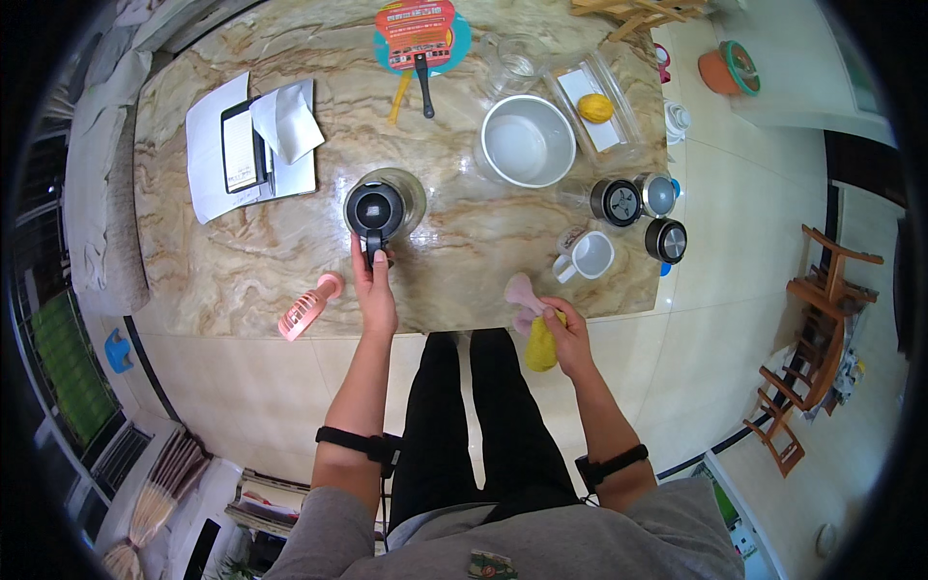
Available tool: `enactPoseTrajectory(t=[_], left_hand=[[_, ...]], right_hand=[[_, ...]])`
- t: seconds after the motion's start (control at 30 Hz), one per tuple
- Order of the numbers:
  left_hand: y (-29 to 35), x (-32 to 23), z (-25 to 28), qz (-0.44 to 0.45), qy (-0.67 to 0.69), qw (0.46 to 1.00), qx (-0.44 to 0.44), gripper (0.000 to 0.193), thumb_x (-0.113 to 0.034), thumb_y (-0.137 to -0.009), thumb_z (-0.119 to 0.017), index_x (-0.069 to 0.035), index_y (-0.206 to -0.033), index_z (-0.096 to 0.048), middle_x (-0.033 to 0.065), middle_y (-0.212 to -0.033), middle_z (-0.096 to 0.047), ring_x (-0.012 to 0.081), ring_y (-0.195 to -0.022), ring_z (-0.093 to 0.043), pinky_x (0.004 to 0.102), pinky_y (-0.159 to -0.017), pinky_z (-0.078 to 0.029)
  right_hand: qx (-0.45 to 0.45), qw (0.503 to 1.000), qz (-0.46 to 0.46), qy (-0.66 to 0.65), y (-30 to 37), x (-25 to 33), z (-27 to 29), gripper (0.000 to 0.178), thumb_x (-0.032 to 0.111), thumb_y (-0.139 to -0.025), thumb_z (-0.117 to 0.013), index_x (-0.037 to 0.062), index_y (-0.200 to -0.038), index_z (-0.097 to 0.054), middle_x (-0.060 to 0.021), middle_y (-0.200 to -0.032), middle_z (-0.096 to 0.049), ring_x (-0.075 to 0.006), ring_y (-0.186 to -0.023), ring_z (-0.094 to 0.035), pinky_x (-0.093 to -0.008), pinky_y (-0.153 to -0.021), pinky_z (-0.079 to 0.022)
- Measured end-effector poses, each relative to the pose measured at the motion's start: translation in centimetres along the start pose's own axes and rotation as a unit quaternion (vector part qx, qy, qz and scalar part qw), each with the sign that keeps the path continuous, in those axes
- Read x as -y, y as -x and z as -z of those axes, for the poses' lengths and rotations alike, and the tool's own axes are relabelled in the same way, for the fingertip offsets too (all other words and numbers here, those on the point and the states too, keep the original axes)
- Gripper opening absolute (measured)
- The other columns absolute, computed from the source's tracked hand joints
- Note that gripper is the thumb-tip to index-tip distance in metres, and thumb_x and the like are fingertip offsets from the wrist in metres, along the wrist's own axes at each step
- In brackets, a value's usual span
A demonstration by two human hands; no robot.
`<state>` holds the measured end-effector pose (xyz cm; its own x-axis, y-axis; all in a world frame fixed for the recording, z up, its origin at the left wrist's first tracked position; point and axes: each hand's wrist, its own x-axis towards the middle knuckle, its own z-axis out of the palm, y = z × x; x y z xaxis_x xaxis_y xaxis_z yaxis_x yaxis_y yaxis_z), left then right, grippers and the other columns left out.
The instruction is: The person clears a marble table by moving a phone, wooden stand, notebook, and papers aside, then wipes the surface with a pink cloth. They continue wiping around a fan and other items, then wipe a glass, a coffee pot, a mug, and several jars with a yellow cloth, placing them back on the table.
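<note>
A glass pitcher with a black lid [375, 208] stands upright on the marble table [454, 275], left of centre. My left hand [374, 295] is closed around the pitcher's black handle [374, 246]. Over the near table edge, my right hand [572, 338] grips a soft yellow and pink thing [543, 348], perhaps a cleaning cloth or sponge. Its yellow part hangs below my fingers, and the pink part reaches up to the table edge; its exact kind is unclear. A pink handheld fan [309, 307] lies to the left of my left hand.
Beyond my right hand stand a white mug [592, 255], black-topped containers [616, 201] and a large white pot [528, 142]. A clear tray [619, 130] holds a yellow object [595, 108]. Hand fans [422, 43], a glass jug [517, 64] and papers [215, 145] lie farther back.
</note>
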<state>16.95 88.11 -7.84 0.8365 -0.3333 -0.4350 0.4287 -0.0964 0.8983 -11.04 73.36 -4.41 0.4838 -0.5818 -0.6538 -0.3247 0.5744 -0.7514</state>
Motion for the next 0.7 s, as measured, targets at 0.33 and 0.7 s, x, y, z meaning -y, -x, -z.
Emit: enactPoseTrajectory(t=[0.33,0.7], left_hand=[[0.3,-0.3,0.2,-0.033,-0.088,0.995,-0.044,0.066,-0.015,-0.1,-0.057,-0.006,-0.157,-0.025,0.0092,-0.136,-0.047,0.0186,-0.116,-0.05,0.0327,-0.103,-0.041],[7.7,0.4,-3.5,-0.196,-0.331,0.922,0.051,0.05,-0.01,-0.093,-0.064,-0.005,-0.14,-0.047,0.012,-0.124,-0.049,0.0242,-0.109,-0.051,0.0364,-0.098,-0.043]], right_hand=[[-0.068,0.994,-0.05,0.063,0.4,-1.3,2.9,0.025,0.017,-0.099,-0.06,0.0034,-0.119,-0.063,-0.0062,-0.103,-0.068,-0.0137,-0.091,-0.065,-0.0288,-0.08,-0.053],[-0.178,0.934,0.121,0.284,-3.2,3.2,6.6,0.092,0.025,-0.075,-0.084,0.0071,-0.15,-0.033,-0.0223,-0.126,-0.059,-0.0365,-0.11,-0.062,-0.0415,-0.093,-0.05]])
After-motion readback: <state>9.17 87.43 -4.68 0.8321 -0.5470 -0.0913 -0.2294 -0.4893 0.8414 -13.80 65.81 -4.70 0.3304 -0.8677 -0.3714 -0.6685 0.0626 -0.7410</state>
